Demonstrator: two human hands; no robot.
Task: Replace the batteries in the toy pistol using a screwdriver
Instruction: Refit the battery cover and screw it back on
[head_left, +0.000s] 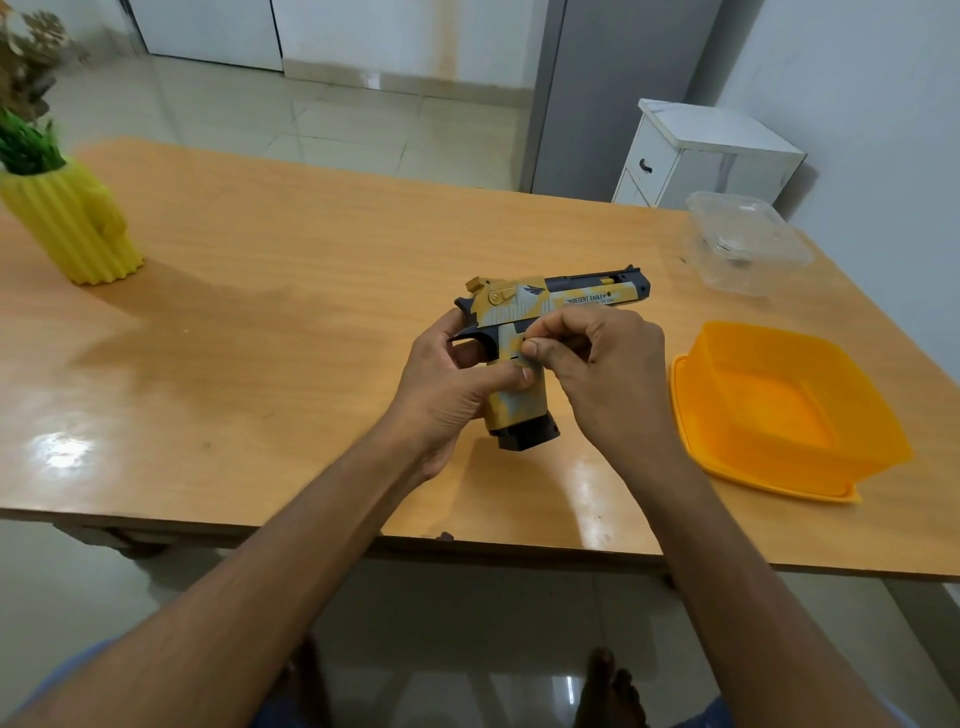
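Note:
A yellow, grey and black toy pistol is held upright above the wooden table, barrel pointing right, black magazine base at the bottom. My left hand wraps the grip from the left, thumb across its side. My right hand comes in from the right with thumb and forefinger pinched against the upper side of the grip; whether they hold something small I cannot tell. No screwdriver or batteries are in sight.
An orange plastic tub sits on its lid at the right. Behind it is a clear plastic container. A yellow ribbed pot with a green plant stands at the far left. A white cabinet is beyond the table.

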